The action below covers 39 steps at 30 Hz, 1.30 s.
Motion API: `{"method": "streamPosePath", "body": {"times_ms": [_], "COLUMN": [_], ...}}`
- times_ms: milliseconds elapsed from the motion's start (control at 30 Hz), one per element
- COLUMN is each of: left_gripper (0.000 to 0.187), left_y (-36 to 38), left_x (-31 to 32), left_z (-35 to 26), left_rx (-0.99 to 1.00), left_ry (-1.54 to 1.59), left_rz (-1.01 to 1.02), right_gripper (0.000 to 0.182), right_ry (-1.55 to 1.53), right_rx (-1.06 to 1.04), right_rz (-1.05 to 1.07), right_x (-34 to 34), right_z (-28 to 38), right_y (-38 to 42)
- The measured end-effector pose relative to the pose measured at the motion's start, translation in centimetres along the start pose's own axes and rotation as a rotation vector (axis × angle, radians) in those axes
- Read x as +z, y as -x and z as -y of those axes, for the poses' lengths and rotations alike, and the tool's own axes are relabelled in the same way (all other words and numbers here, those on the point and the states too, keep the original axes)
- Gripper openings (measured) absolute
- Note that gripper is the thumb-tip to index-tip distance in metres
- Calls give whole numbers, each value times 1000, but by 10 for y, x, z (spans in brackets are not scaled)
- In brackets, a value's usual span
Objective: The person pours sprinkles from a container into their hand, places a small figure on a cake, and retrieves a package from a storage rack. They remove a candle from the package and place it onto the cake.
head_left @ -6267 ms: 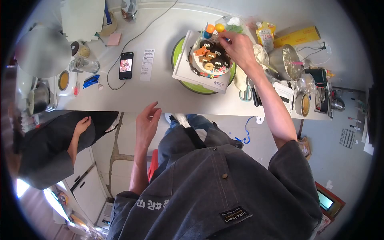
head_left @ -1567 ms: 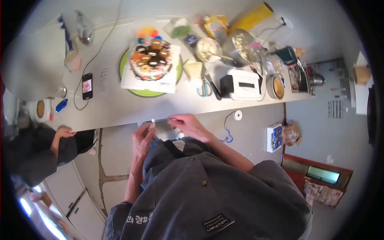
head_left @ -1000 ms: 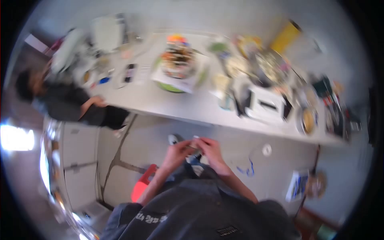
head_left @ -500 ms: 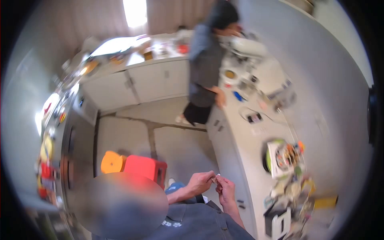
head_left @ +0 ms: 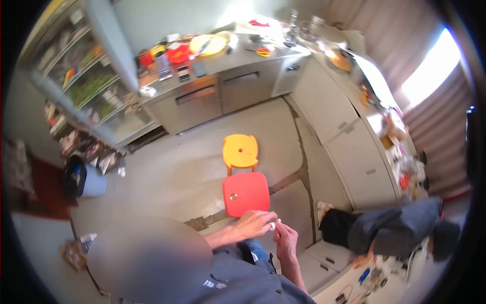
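Note:
My left hand [head_left: 255, 224] and my right hand [head_left: 285, 240] are raised in front of my dark shirt, nearly touching. Between their pinched fingertips is a small white thing [head_left: 273, 225], too small to make out. The fingers of both hands are closed on it. Just beyond my hands stands a red stool [head_left: 247, 194], with a yellow stool [head_left: 240, 151] behind it.
A person in dark clothes [head_left: 392, 228] leans at the counter on the right. A steel counter [head_left: 238, 63] holds several items at the back. On the left are a glass-fronted cabinet [head_left: 91, 76] and a bin [head_left: 93, 181]. A blurred round shape covers the lower left.
The view has swung left, bringing the cabinet and bin into sight. The stools and the other person now appear farther right. My hands remain together around the small white thing.

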State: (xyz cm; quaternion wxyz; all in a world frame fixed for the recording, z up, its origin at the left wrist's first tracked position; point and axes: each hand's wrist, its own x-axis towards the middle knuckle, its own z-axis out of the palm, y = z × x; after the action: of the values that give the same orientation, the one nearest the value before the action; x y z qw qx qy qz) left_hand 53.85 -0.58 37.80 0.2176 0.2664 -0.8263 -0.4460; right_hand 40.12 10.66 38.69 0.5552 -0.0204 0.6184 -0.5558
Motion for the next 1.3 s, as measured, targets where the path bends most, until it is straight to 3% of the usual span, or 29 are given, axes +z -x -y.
{"method": "streamPosePath", "body": {"times_ms": [100,267,367,500,633,767,867,1000,1133,1200,1300], "left_gripper": [15,13,14,10,14,22,28,35,35,35,34], "left_y": [23,51,55,68,86,98,132,194,251,267,262], "left_x": [-17,-31,-49,-69,-86,-151,-209,-300,-397,-420,-467], "left_z": [16,30,25,51,99,123,183,233,251,276,291], "left_rx": [-118,-559,-760,-824,-782,-723,-746,-754,-876,-791,-731], "left_ry": [-64,-160,186,406,325,320,281,277,682,831,1027], "left_rz": [-269,-545,-746,-898,-877,-763,-545,-539,-695,-789,-852], "right_gripper": [33,35,33,22,21,26,32,28,21,17,16], "right_ry": [390,563,593,639,768,892,1044,1163,1268,1231,1203], "right_rx": [1,-3,40,13,-46,-89,-226,-490,-722,-816,-792], "right_rz": [197,547,675,769,816,648,581,539,659,812,885], "right_x": [36,101,117,153,201,252,312,428,544,586,630], "right_z": [9,13,0,-4,-10,-43,-95,-145,-166,-160,-158], "right_y": [-36,-62,-75,-70,-73,-95,-107,-93,-89,-92,-100]}}
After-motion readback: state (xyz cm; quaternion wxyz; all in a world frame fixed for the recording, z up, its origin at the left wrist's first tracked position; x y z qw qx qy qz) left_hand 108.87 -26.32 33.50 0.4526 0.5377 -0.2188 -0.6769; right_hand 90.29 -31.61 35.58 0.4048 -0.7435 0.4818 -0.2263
